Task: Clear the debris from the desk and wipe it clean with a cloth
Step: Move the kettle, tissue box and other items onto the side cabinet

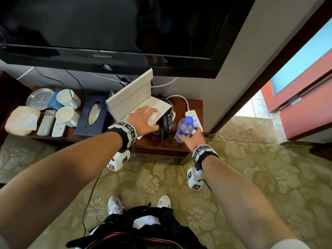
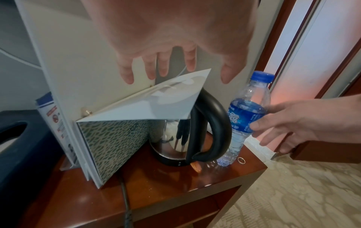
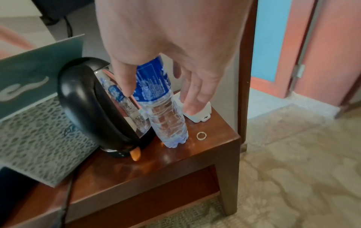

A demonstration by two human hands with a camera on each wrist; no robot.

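Note:
A clear water bottle [image 1: 186, 128] [image 2: 246, 117] [image 3: 166, 117] with a blue cap and label stands on the right end of the dark wooden desk [image 1: 158, 142] [image 3: 175, 158]. My right hand [image 1: 193, 139] [image 2: 259, 134] [image 3: 158, 100] holds it at the label, thumb on one side, fingers on the other. Just left of it is a steel kettle [image 1: 165, 130] [image 2: 210, 123] [image 3: 87, 100] with a black handle. A white desk calendar [image 1: 129, 96] [image 2: 117, 143] stands beside the kettle, one page drooping over it. My left hand [image 1: 147, 115] [image 2: 175, 77] lies flat on that page, fingers straight.
A small ring [image 2: 241, 160] [image 3: 201, 136] lies by the bottle's base; a white power strip [image 1: 191, 114] [image 3: 197, 117] sits behind it. Further left are a dark tissue box [image 1: 91, 117], two paper cups [image 1: 68, 97], remotes [image 1: 45, 123], a metal tray [image 1: 40, 98] and a wrapped bundle [image 1: 21, 121]. A television [image 1: 107, 33] hangs above.

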